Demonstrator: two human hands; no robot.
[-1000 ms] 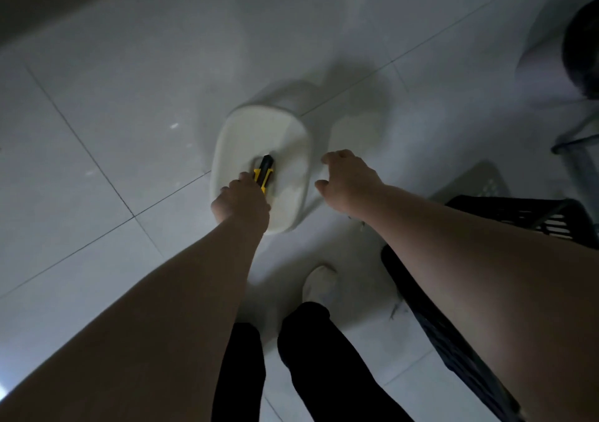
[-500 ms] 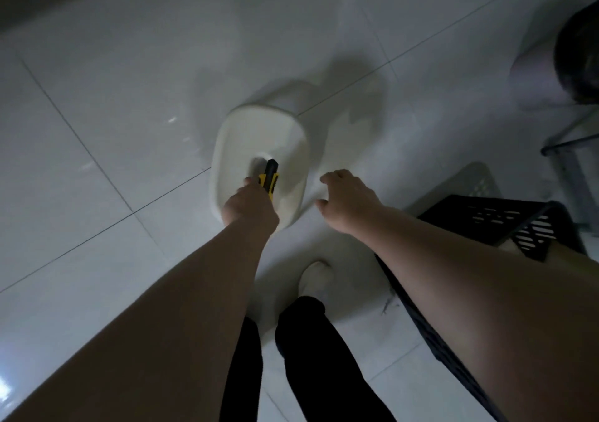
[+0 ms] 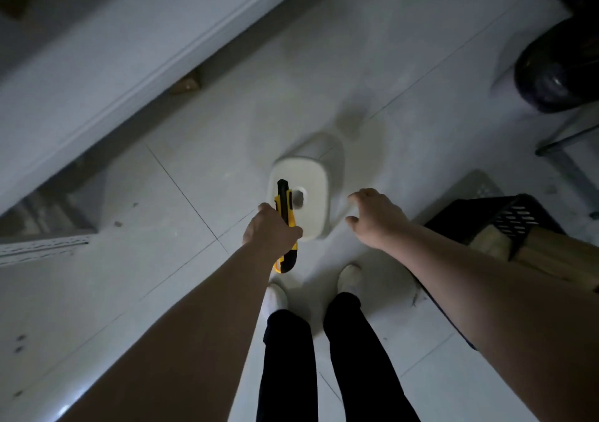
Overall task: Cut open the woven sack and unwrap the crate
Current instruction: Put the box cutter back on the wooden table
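My left hand [image 3: 270, 233] is closed around a yellow and black utility knife [image 3: 284, 207], held above the floor with its tip pointing away from me over a white plastic stool [image 3: 312, 191]. My right hand [image 3: 376, 219] hovers to the right of the stool with fingers spread, holding nothing. A black slatted plastic crate [image 3: 515, 217] stands at the right, partly behind my right forearm, with a tan wooden piece [image 3: 551, 253] against it. No woven sack is visible.
The floor is pale tile [image 3: 194, 149]. A white cabinet or wall base [image 3: 97, 58] runs across the upper left. A dark round bin [image 3: 560, 68] and a glass table edge [image 3: 567, 139] sit at the upper right. My feet in white socks [image 3: 348, 277] stand below the stool.
My left hand has lifted the knife off the stool's top. The view has pulled back and up, showing more floor, the cabinet and both feet. My right hand stays open beside the stool.
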